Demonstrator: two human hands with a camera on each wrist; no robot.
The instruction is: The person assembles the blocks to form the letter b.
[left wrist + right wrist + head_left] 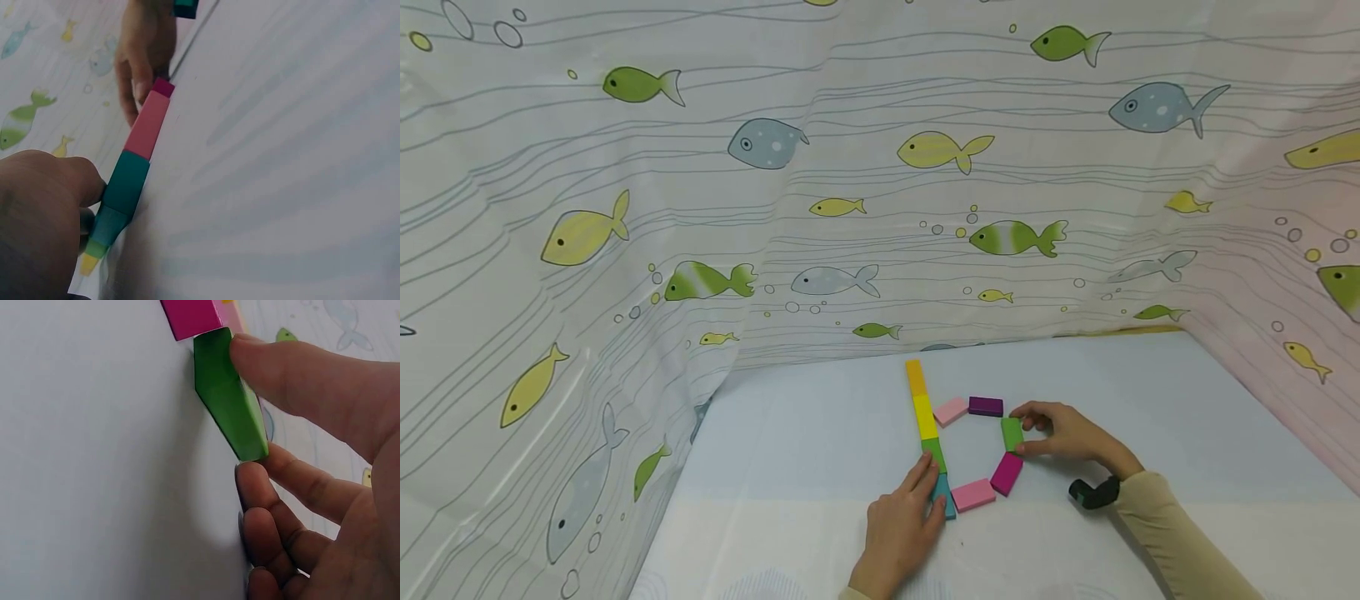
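Observation:
My right hand (1063,435) pinches a light green block (1012,435) by its ends, thumb at the near end and a fingertip at the far end. In the right wrist view that green block (228,394) stands right by a magenta block (194,315). My left hand (901,527) rests along a straight column, its fingertips on a green block (934,455) and its thumb over a teal block (950,505). Farther up the column lie a yellow block (926,417) and an orange block (915,377). In the left wrist view, the thumb (84,178) lies beside the teal block (127,181).
A purple block (986,407) and a pink block (951,412) curve toward the column's upper part. Another pink block (973,495) joins its lower end. A dark wrist device (1093,493) sits on the right wrist. A fish-patterned curtain (850,233) hangs behind the white table (775,467).

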